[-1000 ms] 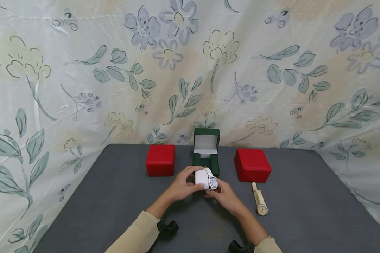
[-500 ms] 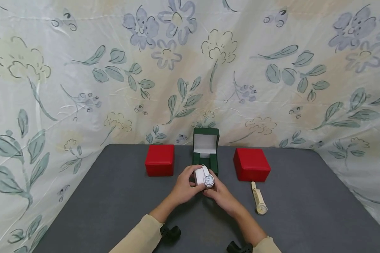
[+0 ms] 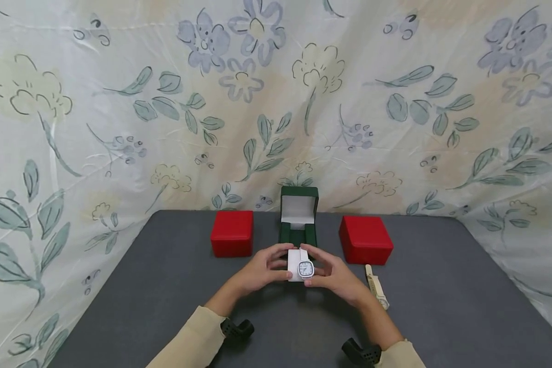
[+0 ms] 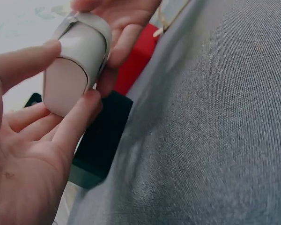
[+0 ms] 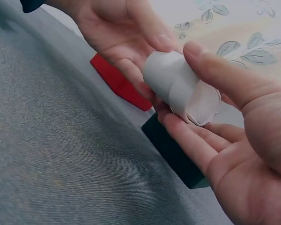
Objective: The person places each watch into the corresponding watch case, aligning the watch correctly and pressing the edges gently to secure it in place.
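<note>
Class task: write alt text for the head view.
A person's left hand and right hand hold a white square-faced watch around a white cushion over a grey table. Behind, an open green box stands between two closed red boxes; a cream watch lies near the right one.

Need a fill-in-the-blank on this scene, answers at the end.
1. The left hand and right hand hold a watch on a ____ cushion.
2. The green box stands ____ the two red boxes.
3. Its lid is ____.
4. The cream watch lies nearest the red box on the person's ____.

Missing words: white; between; open; right.
</note>
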The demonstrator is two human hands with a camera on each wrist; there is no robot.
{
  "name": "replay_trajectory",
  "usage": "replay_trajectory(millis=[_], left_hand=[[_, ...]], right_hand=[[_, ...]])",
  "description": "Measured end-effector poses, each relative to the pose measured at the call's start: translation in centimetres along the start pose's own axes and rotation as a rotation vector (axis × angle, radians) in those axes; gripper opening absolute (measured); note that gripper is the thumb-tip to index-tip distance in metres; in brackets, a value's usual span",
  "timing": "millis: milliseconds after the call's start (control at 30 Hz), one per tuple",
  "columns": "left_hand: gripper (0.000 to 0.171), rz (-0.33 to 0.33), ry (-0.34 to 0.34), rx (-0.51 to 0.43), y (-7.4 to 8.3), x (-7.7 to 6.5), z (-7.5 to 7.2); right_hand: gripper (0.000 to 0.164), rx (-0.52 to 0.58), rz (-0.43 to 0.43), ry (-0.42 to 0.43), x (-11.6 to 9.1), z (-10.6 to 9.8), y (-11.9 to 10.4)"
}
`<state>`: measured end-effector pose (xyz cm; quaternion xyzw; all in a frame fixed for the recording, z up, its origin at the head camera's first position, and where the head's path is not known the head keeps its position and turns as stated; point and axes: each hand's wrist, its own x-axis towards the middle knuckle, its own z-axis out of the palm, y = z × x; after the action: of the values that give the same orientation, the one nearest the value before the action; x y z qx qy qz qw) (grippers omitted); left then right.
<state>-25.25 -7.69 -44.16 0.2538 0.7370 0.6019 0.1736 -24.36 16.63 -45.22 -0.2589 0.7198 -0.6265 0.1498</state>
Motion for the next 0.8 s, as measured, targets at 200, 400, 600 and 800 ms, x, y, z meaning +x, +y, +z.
replay_trajectory(millis=[200, 400, 600, 800], left_hand=[[0.066, 0.019, 0.012, 0.039, 0.7, 0.2, 0.7], [0.074, 0.078, 0.013, 0.125, 1.1, 0.2, 1.4], [0.075, 0.136, 0.029, 0.203, 1.1, 0.3, 1.7], [0.076, 0.125, 0.049, 0.253, 1.0, 0.6, 1.7]], right_hand=[[0.076, -0.014, 0.037, 0.057, 0.2, 0.4, 0.2], [0.070, 0.042, 0.071, 0.137, 0.2, 0.8, 0.6], [0.066, 0.119, 0.062, 0.144, 0.1, 0.8, 0.8], [0.066, 0.106, 0.068, 0.143, 0.1, 0.6, 0.9]])
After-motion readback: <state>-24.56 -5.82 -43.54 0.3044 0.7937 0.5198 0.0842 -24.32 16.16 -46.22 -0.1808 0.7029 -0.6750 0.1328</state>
